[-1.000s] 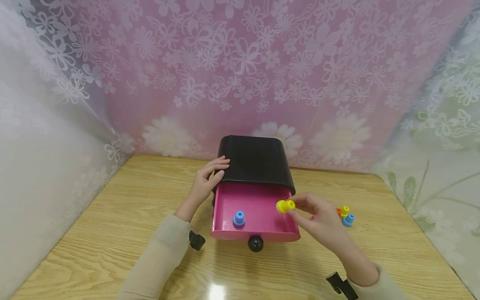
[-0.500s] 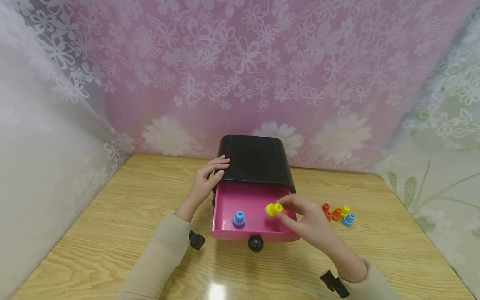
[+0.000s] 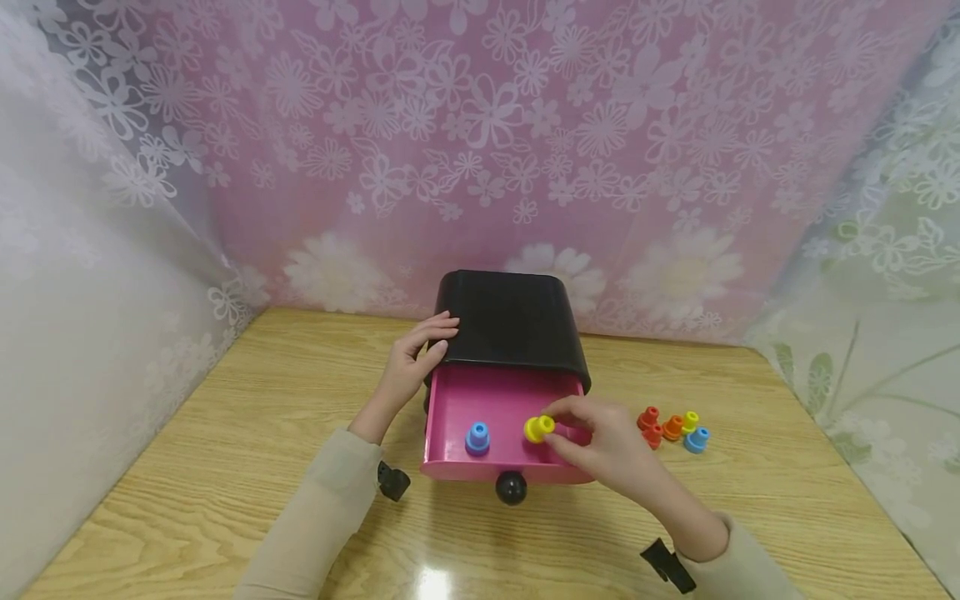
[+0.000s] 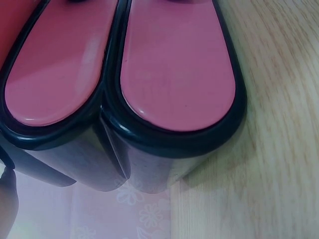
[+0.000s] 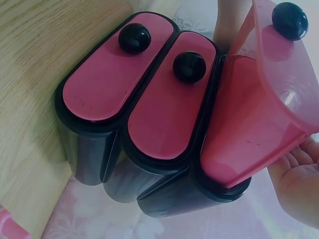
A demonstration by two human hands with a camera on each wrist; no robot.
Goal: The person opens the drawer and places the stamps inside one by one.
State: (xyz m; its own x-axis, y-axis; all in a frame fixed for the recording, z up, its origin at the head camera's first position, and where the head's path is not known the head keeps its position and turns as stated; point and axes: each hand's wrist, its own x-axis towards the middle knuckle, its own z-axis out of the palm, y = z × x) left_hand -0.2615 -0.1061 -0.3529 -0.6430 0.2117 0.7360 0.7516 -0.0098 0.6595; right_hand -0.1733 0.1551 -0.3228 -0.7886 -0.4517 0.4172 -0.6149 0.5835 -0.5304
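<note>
A black chest with pink drawers [image 3: 510,321] stands on the table, its top drawer [image 3: 480,392] pulled out. My left hand [image 3: 411,358] rests on the chest's left upper side, fingers lying along the black top. A yellow toy peg [image 3: 536,429] is pinched between the thumb and fingers of my right hand [image 3: 611,442], within the drawer's right half. Whether the peg touches the drawer floor I cannot tell. A blue peg [image 3: 477,438] stands upright in the drawer's left front. In the right wrist view my right hand [image 5: 299,184] is partly hidden by the open drawer.
Right of the chest, several pegs sit on the wood table [image 3: 750,517]: red [image 3: 649,417], orange [image 3: 673,427], yellow [image 3: 690,421] and blue [image 3: 697,440]. Two lower drawers [image 5: 164,104] are closed, with round black knobs. A pink floral curtain [image 3: 487,167] hangs behind.
My right hand has moved left and slightly down with the yellow peg, further over the drawer. Red pegs behind it have come into view. The left hand has stayed still.
</note>
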